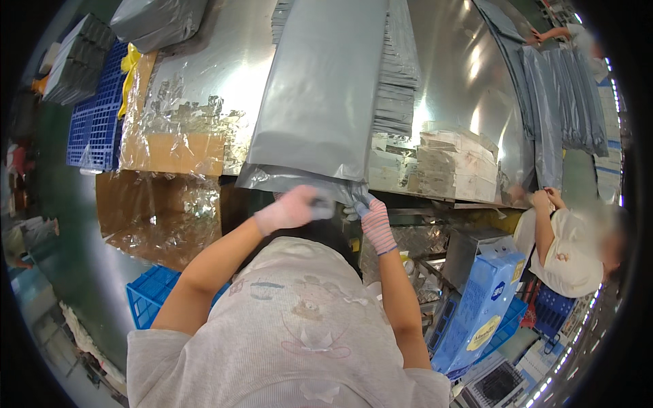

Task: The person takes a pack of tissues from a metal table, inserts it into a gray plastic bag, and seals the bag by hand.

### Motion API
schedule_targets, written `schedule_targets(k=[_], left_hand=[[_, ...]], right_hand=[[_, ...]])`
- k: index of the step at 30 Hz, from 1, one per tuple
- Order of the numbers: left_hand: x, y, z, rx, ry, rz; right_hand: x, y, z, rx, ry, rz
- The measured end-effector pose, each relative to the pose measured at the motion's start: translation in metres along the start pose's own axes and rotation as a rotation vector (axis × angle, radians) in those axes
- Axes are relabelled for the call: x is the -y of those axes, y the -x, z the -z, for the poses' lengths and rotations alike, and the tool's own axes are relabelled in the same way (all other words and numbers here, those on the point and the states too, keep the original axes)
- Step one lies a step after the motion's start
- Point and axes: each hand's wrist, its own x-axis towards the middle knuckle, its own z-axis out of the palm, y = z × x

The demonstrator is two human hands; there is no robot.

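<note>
A long stack of grey plastic mailing bags (320, 95) lies down the middle of the metal table, its near end hanging over the front edge. My right hand (378, 224), in a striped pink glove with grey fingertips, pinches the near right corner of the bags. My left hand (289, 209), in a pink glove, is just below the near edge, left of the right hand. Motion smears its fingers, so whether they hold anything is hidden. More folded grey bags (396, 88) lie piled under and beside the long stack.
An open cardboard box (160, 217) lined with clear film stands left of the table's front. Blue crates (146, 292) are low at left. At right stand a blue package (479, 306) and a metal box (469, 255). Two people work at right, near hanging grey bags (564, 95).
</note>
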Motion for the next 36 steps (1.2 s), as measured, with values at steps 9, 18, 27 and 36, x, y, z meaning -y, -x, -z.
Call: schedule_targets(k=[9, 18, 27, 36], left_hand=[[0.043, 0.227, 0.097, -0.714, -0.855, 1.120], [-0.012, 0.298, 0.109, -1.341, 0.358, 0.387], [-0.028, 0.112, 0.123, -1.123, -0.589, 0.189], [-0.047, -0.042, 0.098, -0.423, -1.426, 0.011]], right_hand=[[-0.011, -0.007, 0.019, 0.062, -0.284, -0.211], [-0.041, -0.056, 0.028, -0.053, 0.820, 0.303], [-0.046, -0.052, 0.034, 0.030, -0.130, -0.100], [0.005, -0.020, 0.001, -0.031, -0.477, -0.335]])
